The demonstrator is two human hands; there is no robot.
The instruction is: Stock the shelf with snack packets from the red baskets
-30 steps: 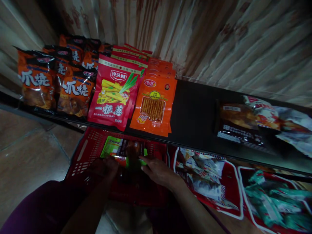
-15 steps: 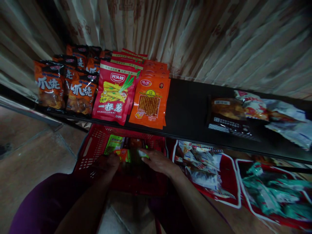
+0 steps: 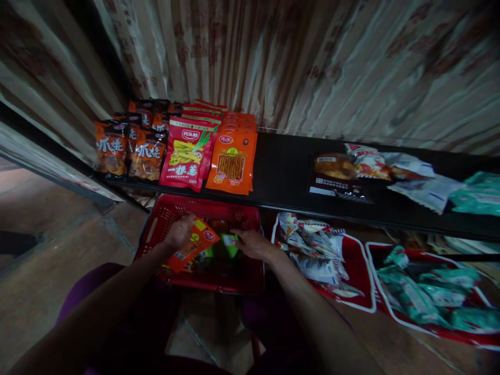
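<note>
In the red basket (image 3: pixel 154 229) below the shelf, my left hand (image 3: pixel 180 233) is closed on an orange snack packet (image 3: pixel 201 239), gripping it near its upper left edge. The packet is tilted and looks like the orange ones on the shelf. On the basket's right side, my right hand (image 3: pixel 253 245) has its fingers on a green snack packet (image 3: pixel 229 242) and seems to grip its edge. Dark shadow hides much of what lies lower in the basket.
On the black shelf (image 3: pixel 281 161) stand orange-and-black bags (image 3: pixel 146 156), red packets (image 3: pixel 186 153) and orange packets (image 3: pixel 231 161). Further right lie a brown bread pack (image 3: pixel 334 174) and white wrappers. Two more baskets hold white packets (image 3: pixel 320 260) and teal packets (image 3: pixel 410 294). A curtain (image 3: pixel 289 67) hangs behind.
My left hand has lifted the orange packet and swung it up and left, so its front now shows. The right hand stays at the green packet. The view has shifted slightly.
</note>
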